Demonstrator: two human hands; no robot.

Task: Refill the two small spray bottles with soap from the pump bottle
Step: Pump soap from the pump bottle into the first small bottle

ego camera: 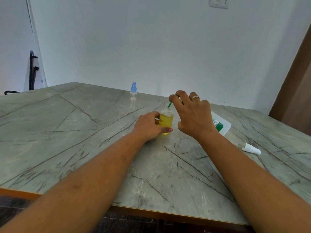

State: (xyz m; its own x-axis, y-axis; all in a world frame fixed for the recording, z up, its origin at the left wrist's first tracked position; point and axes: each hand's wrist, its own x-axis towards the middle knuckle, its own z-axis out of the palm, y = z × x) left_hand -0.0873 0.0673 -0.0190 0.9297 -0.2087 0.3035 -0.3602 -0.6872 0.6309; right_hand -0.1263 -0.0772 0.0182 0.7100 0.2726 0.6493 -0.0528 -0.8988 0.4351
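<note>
Head view: both hands meet over one small bottle near the middle of the marble table (pixel 67 123).
Left grip: the left hand (pixel 148 126) wraps the yellow-filled spray bottle (pixel 166 121) from its left side, thumb across the base. The bottle stands upright on the table with its neck open.
Right grip: the right hand (pixel 193 115) arches above and to the right of the bottle. The index and middle fingers curl narrowly over the upper end of the green spout (pixel 170 104); the thumb is spread apart, lower down.
Key relation: the spout slants down and leftward from the right fingertips, its tip at the bottle's mouth. The bottle's long axis is vertical, directly under that tip.
Pump bottle (pixel 218 125): just behind the right palm, mostly hidden; I cannot tell whether the spout joins it.
White spray cap (pixel 251 149): lies on its side, beyond the right wrist.
Blue-capped spray bottle (pixel 133 96): looks empty, stands well beyond the left grip; the left hand is nearer to it.
Judgement: this bottle looks nearly full.
</note>
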